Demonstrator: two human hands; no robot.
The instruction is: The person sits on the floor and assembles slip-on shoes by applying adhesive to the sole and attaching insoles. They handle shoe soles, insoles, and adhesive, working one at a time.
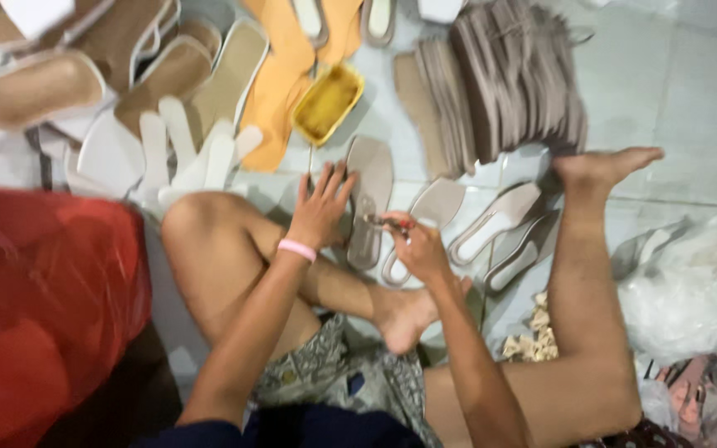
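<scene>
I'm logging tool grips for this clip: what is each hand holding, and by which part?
The right hand pinches a small brush-like tool at its near end. The left hand holds nothing; it lies flat on the beige insole.

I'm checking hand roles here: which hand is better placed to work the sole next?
Probably the right hand: it grips a small tool whose tip meets the grey sole. The left hand lies spread on the sole, pinning it.

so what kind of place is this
Probably a small, informal shoemaking workshop on a tiled floor: a stack of grey soles, a yellow tray, and unfinished sandals. The left hand presses a sole; the right hand holds a small tool.
</scene>
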